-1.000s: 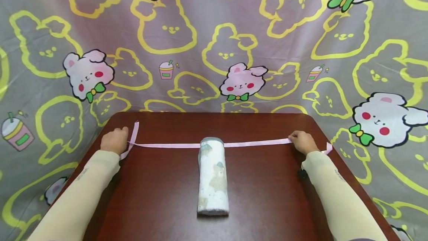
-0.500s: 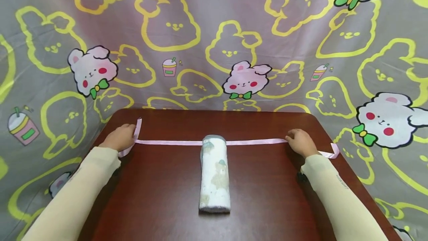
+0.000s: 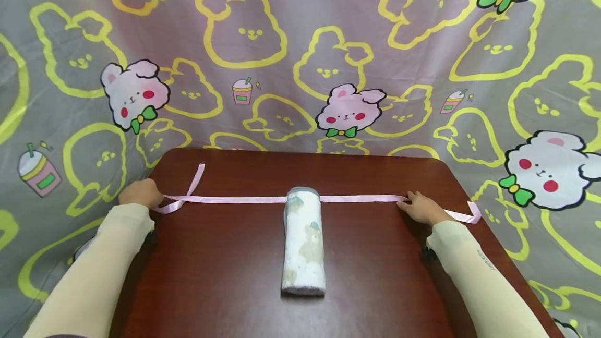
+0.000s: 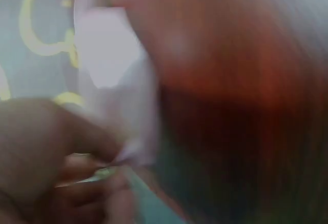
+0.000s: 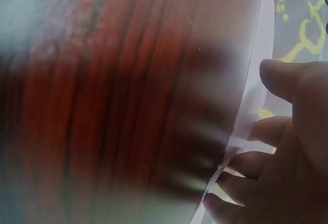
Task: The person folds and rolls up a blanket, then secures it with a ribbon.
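A pale pink ribbon [image 3: 235, 200] runs across the dark wooden table, passing beneath the far end of a rolled white towel [image 3: 304, 244] with a bear print. At the ribbon's left part, my left hand [image 3: 141, 193] pinches it between thumb and fingers; the left wrist view shows the pinched ribbon [image 4: 120, 101] blurred. Its left tail slants toward the back of the table. On the other side my right hand [image 3: 424, 207] lies over the ribbon with fingers spread and thumb apart. In the right wrist view, its fingertips [image 5: 212, 199] touch the ribbon's edge.
A reddish-brown table [image 3: 225, 270] with rounded far corners carries everything. The ribbon's right tail bends near the right table edge. A grey curtain [image 3: 272, 30] with cartoon bunnies and yellow outlines hangs behind and along both sides.
My left hand reached right to the ribbon's crossing, then moved back left with the ribbon pinched. My right hand has loosened its pinch and spread its fingers. The towel stays in place.
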A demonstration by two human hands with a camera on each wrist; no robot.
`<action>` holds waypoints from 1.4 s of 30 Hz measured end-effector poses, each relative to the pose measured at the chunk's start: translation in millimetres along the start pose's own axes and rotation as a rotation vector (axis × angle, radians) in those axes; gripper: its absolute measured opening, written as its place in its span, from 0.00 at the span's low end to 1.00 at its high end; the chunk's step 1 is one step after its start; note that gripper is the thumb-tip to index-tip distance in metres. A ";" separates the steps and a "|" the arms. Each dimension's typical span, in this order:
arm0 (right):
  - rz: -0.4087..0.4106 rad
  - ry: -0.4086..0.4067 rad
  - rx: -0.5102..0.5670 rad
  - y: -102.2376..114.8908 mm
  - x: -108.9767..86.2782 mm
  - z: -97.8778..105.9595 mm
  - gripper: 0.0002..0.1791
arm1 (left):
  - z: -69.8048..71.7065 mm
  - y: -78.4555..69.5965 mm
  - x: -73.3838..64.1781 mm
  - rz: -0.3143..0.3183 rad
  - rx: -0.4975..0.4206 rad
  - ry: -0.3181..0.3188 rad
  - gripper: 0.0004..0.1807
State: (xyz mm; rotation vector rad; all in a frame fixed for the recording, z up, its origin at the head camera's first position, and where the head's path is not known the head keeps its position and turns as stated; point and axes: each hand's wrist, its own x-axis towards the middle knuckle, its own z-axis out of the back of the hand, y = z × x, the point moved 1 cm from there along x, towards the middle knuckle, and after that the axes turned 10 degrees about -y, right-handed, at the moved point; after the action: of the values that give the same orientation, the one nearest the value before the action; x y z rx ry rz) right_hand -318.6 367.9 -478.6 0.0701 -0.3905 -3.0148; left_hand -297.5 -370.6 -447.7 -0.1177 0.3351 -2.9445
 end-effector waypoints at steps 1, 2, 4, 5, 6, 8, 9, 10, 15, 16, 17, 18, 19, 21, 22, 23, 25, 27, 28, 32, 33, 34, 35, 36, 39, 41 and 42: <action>-0.002 0.005 0.003 -0.6 -0.3 0.0 0.43 | -0.9 2.0 0.6 0.014 0.005 -0.093 0.11; -0.001 0.009 0.004 -1.1 -1.0 0.1 0.43 | -1.5 3.8 1.1 0.028 0.001 -0.190 0.12; -0.007 0.021 0.008 -2.0 -3.5 0.2 0.43 | -2.7 7.0 1.8 0.027 -0.006 -0.378 0.12; -0.009 0.027 0.010 -2.6 -4.8 0.1 0.43 | -3.4 8.1 1.7 0.026 -0.013 -0.453 0.12; -0.009 0.030 0.013 -3.1 -6.2 0.2 0.43 | -4.2 9.1 1.6 0.021 -0.020 -0.508 0.10; -0.006 0.030 0.018 -5.0 -8.1 0.4 0.42 | -5.9 10.0 0.2 -0.005 -0.025 -0.552 0.08; -0.007 0.031 0.024 -5.8 -8.8 0.6 0.42 | -7.4 10.5 -0.3 -0.017 -0.022 -0.534 0.07; -0.010 0.033 0.030 -6.8 -9.1 0.8 0.42 | -8.8 10.7 -0.9 -0.030 -0.022 -0.501 0.07; -0.012 0.031 0.039 -9.8 -8.4 0.9 0.43 | -13.0 7.1 -6.8 -0.073 -0.025 -0.275 0.09; -0.007 0.024 0.036 -9.9 -8.4 0.5 0.43 | -10.2 3.3 -9.0 -0.074 -0.017 -0.230 0.10; 0.000 0.013 0.034 -9.8 -8.8 0.3 0.43 | -7.3 -1.7 -11.9 -0.078 -0.003 -0.201 0.09; 0.008 -0.002 0.027 -9.8 -9.2 -0.4 0.43 | -4.4 -8.9 -16.2 -0.100 0.011 -0.209 0.09; 0.022 -0.020 0.018 -8.1 -10.8 -0.8 0.42 | -1.2 -17.8 -19.9 -0.113 0.031 -0.197 0.09; 0.055 -0.061 0.000 -0.9 -14.6 0.2 0.41 | 1.9 -37.7 -25.6 -0.150 0.070 -0.174 0.10; 0.071 -0.077 -0.007 3.9 -16.0 1.5 0.40 | 1.4 -48.9 -27.6 -0.171 0.086 -0.159 0.11; 0.085 -0.087 -0.009 9.1 -16.6 3.1 0.40 | -1.4 -59.8 -29.2 -0.203 0.092 -0.157 0.12; 0.105 -0.092 -0.005 20.6 -16.4 6.5 0.40 | -8.1 -80.2 -29.6 -0.251 0.093 -0.090 0.17; 0.096 -0.082 0.009 29.0 -13.3 9.7 0.41 | -16.5 -95.5 -30.2 -0.265 0.073 -0.013 0.24; 0.087 -0.075 0.008 31.3 -11.9 10.2 0.41 | -19.8 -102.1 -31.7 -0.253 0.064 0.027 0.27; 0.087 -0.046 -0.033 33.5 -12.6 6.7 0.40 | -33.7 -117.3 -41.4 -0.205 0.059 0.147 0.38; 0.095 -0.034 -0.041 33.0 -14.0 5.0 0.40 | -36.1 -119.5 -44.2 -0.205 0.062 0.170 0.39; 0.107 -0.021 -0.046 32.4 -15.5 3.1 0.40 | -37.8 -121.1 -46.5 -0.215 0.061 0.196 0.40; 0.118 -0.009 -0.046 32.0 -17.1 1.4 0.40 | -39.4 -122.1 -48.1 -0.235 0.059 0.214 0.41; 0.129 0.002 -0.038 31.7 -18.2 -0.2 0.40 | -40.0 -122.4 -49.5 -0.251 0.049 0.229 0.41; 0.154 0.055 -0.024 30.8 -20.8 -4.2 0.41 | -39.8 -121.1 -52.1 -0.272 0.029 0.289 0.41; 0.157 0.085 -0.038 28.5 -21.4 -6.4 0.42 | -40.8 -119.2 -52.8 -0.280 0.023 0.319 0.42; 0.155 0.100 -0.043 27.0 -21.2 -7.4 0.42 | -41.6 -117.9 -53.0 -0.284 0.024 0.331 0.43</action>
State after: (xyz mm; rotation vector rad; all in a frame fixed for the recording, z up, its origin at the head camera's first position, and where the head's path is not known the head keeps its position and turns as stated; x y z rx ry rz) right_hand -294.6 342.3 -478.1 0.1772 -0.3069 -2.8512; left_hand -269.1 -238.9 -464.1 0.3595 0.3517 -3.2461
